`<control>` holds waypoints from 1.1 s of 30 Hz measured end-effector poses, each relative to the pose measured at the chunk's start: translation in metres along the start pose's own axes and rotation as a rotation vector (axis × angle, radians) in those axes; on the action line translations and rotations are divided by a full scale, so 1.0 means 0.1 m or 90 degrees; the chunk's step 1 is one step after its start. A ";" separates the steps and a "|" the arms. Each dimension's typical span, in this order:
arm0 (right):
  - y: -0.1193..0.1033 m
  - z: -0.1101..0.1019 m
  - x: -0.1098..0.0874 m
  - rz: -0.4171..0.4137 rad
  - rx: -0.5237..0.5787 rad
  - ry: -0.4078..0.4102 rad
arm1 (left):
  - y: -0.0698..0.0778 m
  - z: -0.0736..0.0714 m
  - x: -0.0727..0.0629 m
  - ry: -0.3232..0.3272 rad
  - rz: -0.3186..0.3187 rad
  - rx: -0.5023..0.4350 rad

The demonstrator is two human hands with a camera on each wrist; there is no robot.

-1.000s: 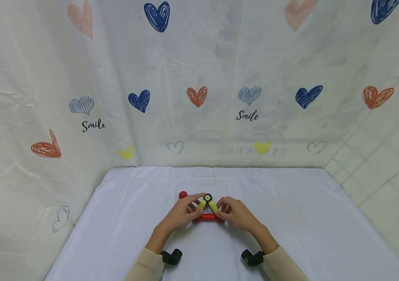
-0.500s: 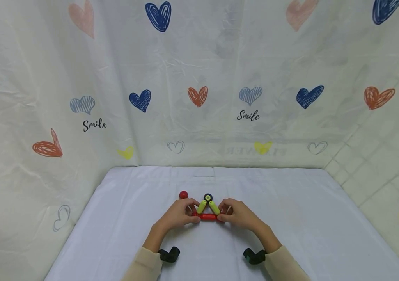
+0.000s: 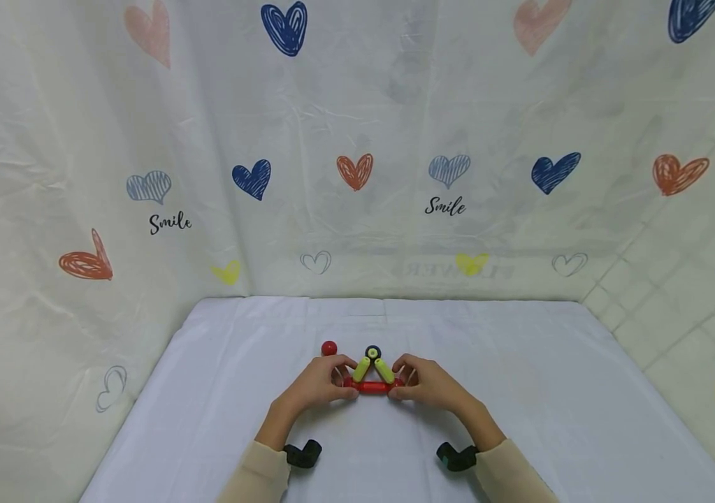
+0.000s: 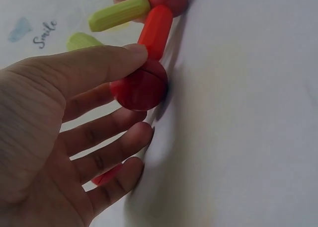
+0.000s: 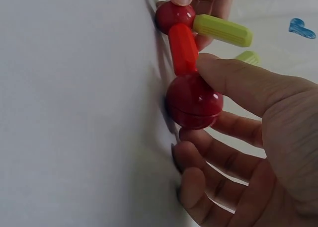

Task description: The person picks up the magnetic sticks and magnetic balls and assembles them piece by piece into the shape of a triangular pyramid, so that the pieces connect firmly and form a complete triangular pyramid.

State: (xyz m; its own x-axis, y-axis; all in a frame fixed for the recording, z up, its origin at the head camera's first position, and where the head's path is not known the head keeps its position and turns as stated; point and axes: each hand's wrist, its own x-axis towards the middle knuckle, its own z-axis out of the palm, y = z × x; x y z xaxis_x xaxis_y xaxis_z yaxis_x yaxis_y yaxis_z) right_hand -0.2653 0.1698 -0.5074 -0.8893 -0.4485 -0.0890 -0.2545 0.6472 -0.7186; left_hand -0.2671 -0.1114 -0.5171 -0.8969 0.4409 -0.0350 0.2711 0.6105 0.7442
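Observation:
A small triangle of toy rods lies between the two hands, with a red rod [image 3: 374, 387] along its near side. Two yellow-green rods, a left one [image 3: 361, 370] and a right one [image 3: 385, 371], lean in toward a dark round piece [image 3: 372, 353] with a yellow-green centre. My left hand [image 3: 317, 383] pinches the red ball [image 4: 140, 89] at the red rod's left end between thumb and fingers. At the other end, my right hand [image 3: 428, 383] pinches a matching red ball [image 5: 195, 102] the same way. The far corner is out of both wrist views.
Just behind the left hand sits a loose red ball [image 3: 328, 348]. White cloth [image 3: 521, 391] covers the table, and a curtain printed with hearts [image 3: 357, 230] rises beyond its far edge. A dark wrist camera mount [image 3: 303, 454] sticks inward from the left wrist, another from the right.
Both hands have shifted from the yellow-green rods down to the red balls at the red rod's ends. The left index finger has left the dark round piece. The last half second shows hardly any movement.

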 end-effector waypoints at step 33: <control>-0.02 -0.02 -0.03 0.037 -0.006 0.011 | -0.16 -0.27 0.28 0.207 -0.086 -0.013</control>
State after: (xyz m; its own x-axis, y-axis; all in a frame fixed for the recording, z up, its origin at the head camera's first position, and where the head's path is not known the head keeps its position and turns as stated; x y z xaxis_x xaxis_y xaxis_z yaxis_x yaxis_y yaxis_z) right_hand -0.2633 0.1716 -0.5043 -0.9089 -0.3999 -0.1182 -0.2060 0.6771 -0.7065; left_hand -0.3057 -0.1270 -0.5119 -0.9894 0.1229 0.0773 0.1382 0.6345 0.7605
